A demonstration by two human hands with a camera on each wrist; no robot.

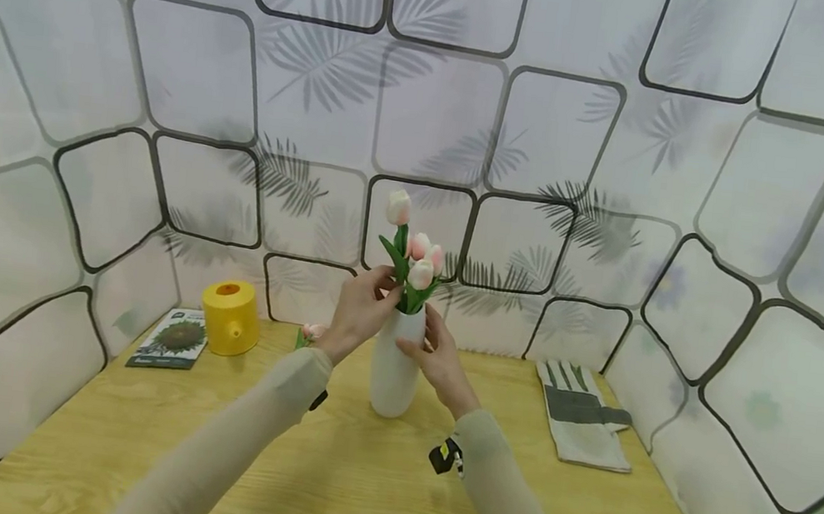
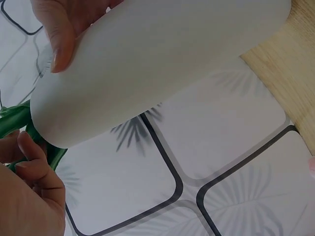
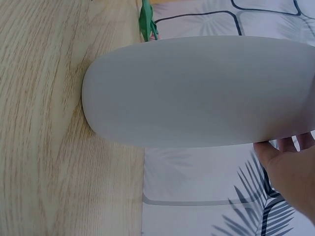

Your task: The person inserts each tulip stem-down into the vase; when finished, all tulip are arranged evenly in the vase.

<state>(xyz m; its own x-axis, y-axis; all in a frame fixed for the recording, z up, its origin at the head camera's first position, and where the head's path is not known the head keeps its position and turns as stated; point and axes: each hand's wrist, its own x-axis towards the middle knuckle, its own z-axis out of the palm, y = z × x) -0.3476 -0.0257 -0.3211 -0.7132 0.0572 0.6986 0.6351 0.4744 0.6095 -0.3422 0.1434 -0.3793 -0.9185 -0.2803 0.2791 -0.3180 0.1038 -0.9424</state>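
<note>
A white vase (image 1: 393, 376) stands upright on the wooden table, with several pale pink tulips (image 1: 421, 273) and green leaves rising from its mouth. One tulip (image 1: 398, 207) sits higher than the rest. At the rim my left hand (image 1: 363, 312) pinches a green stem or leaf (image 2: 19, 118); its exact hold is partly hidden. My right hand (image 1: 444, 368) grips the upper right side of the vase, thumb in front and fingers round the far side. The right wrist view shows the vase's base (image 3: 98, 98) resting on the table.
A yellow watering can (image 1: 229, 330) and a seed packet (image 1: 173, 341) lie at the back left. Another pink tulip (image 1: 313, 331) lies behind my left forearm. Grey and white gardening gloves (image 1: 581, 421) lie on the right. Patterned fabric walls (image 1: 310, 221) enclose the table.
</note>
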